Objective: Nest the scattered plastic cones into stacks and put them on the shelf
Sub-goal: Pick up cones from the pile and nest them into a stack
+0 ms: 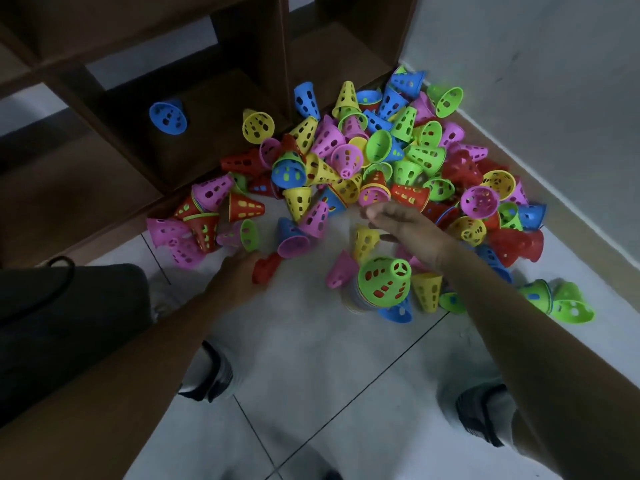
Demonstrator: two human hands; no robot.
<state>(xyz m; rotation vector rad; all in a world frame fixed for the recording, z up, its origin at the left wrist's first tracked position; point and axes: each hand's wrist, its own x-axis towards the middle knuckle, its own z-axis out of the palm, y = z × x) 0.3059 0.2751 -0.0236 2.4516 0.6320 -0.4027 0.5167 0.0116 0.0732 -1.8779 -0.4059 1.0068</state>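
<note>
A heap of several perforated plastic cones (pixel 374 157) in pink, yellow, green, blue and red lies on the tiled floor in the corner. My left hand (pixel 239 275) grips a red cone (pixel 266 268) low at the heap's near left edge. My right hand (pixel 405 226) reaches over the heap with its fingers stretched out flat and holds nothing. An upright stack topped by a green cone (pixel 384 282) stands just below my right wrist. A blue cone (pixel 168 116) and a yellow cone (pixel 258 126) lie in the lowest shelf compartment.
The dark brown wooden shelf (pixel 145 140) runs along the left and top, its compartments open toward me. A white wall (pixel 540 84) closes the right side. My two shoes (pixel 481 410) stand on the light tiles near the bottom.
</note>
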